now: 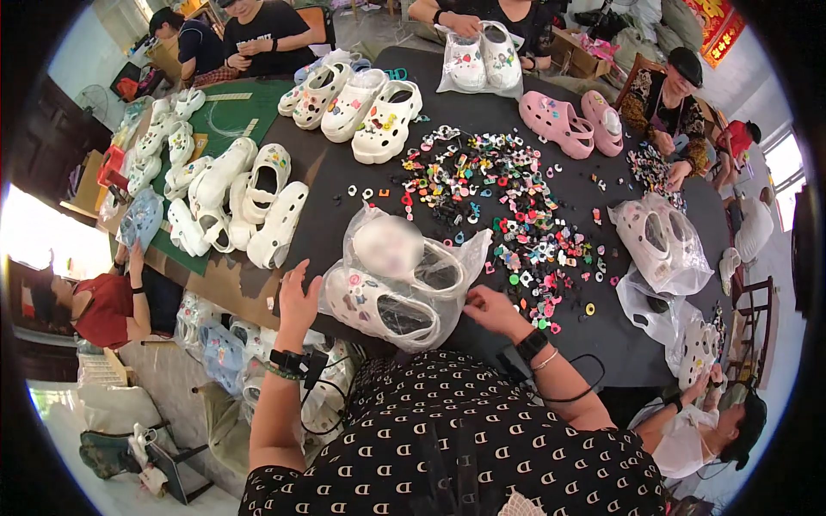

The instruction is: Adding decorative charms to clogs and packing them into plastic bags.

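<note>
At frame centre, the left hand (297, 297) rests open-fingered against the clear plastic bag of white clogs (396, 288); the right hand (492, 311) pinches its edge. A tug could sweep the small colourful shoe charms (508, 206) off the black round table (344, 172).

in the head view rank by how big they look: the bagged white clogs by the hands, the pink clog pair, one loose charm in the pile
1. Bagged white clogs, largest, though nearest the camera, which inflates them.
2. Pink clog pair, smaller and farther off; true size may be alike.
3. Loose charm, by far the smallest.
</note>
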Demonstrator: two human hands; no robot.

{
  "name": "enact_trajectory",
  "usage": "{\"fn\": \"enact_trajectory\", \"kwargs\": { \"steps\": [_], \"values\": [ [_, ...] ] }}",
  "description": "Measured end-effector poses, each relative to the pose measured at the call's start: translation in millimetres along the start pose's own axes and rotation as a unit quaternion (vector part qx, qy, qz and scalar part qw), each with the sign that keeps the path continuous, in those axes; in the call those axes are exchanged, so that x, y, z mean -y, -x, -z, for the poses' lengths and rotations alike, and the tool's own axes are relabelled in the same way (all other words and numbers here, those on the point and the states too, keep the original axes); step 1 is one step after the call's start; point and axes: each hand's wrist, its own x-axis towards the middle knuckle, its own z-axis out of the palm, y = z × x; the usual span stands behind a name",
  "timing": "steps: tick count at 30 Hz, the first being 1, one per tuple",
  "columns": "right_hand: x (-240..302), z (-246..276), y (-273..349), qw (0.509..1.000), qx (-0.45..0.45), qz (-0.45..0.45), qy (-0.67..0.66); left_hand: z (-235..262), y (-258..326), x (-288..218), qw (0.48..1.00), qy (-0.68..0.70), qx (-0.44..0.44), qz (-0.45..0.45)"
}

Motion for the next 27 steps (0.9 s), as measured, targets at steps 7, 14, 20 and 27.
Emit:
{"fn": "enact_trajectory", "kwargs": {
  "steps": [7, 14, 20, 27],
  "values": [
    [7.5, -5.4, -2.1, 0.989, 0.031, -0.045, -0.137, -32.0, -2.7, 16.7, 1.0, 0.006, 0.021, 0.01],
    [-10.4, -16.4, -7.0, 0.991, -0.103, 0.057, -0.071, -39.2, 2.3, 9.2, 0.995, 0.007, 0.093, 0.032],
    [-28.7, 6.8, -11.0, 0.933, -0.157, -0.018, -0.325, -35.7, 8.1, 13.0, 0.99, 0.018, 0.107, 0.089],
    [-9.0, 14.3, -2.6, 0.937, -0.026, -0.118, -0.328, -48.8, 27.2, 8.7, 0.996, 0.005, 0.077, 0.046]
  ]
}}
